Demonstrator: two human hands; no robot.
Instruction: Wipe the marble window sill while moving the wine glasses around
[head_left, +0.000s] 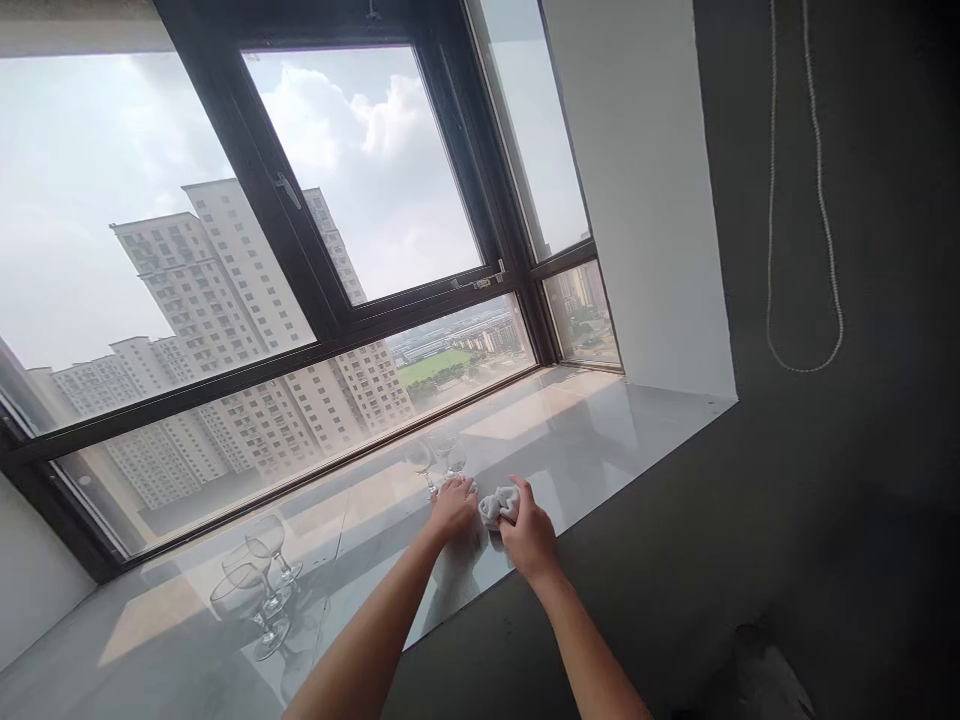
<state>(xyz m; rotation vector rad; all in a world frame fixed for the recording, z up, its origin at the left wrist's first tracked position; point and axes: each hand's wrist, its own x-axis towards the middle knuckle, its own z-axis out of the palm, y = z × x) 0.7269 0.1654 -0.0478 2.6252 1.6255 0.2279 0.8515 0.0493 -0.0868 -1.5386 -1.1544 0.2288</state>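
Note:
My right hand point(529, 538) is closed around a bunched grey-white cloth point(498, 507) just above the windowsill. To its left, my left hand point(453, 510) reaches to a small group of clear stemmed glasses; its fingertips are partly hidden. One wine glass point(420, 458) stands just left of those fingers. Another wine glass point(453, 458) shows its bowl right beyond them, its lower part covered by the hand. Whether the left fingers grip a stem or only touch it, I cannot tell.
More wine glasses point(264, 540) stand upright farther left on the glossy windowsill point(600, 430). Behind the sill is a dark-framed window point(330, 325) with a handle point(287, 190). A beaded blind cord point(823, 220) hangs at the right. The sill's front edge drops off near my forearms.

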